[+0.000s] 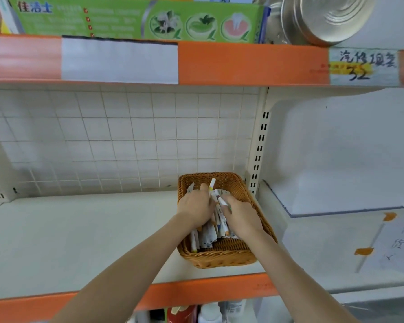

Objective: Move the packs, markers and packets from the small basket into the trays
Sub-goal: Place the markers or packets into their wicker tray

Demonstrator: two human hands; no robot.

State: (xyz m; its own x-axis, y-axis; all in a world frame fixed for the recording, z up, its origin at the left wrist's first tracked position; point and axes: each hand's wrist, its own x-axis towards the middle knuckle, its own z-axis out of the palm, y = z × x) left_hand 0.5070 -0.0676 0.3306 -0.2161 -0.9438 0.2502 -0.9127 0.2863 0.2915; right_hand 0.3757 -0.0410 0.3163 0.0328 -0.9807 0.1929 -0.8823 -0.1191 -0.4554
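So the shelf [79,241] was white with an orange front edge and a tiled wall behind. One wicker basket [219,257] sat on it, full of markers [204,238], too jumbled to count. Left hand [195,209] and right hand [241,216] were in the basket, each grasping markers.

One wicker basket [219,255] sat at five o'clock, two hands reached in, and its heaped white markers [212,186] could not be counted
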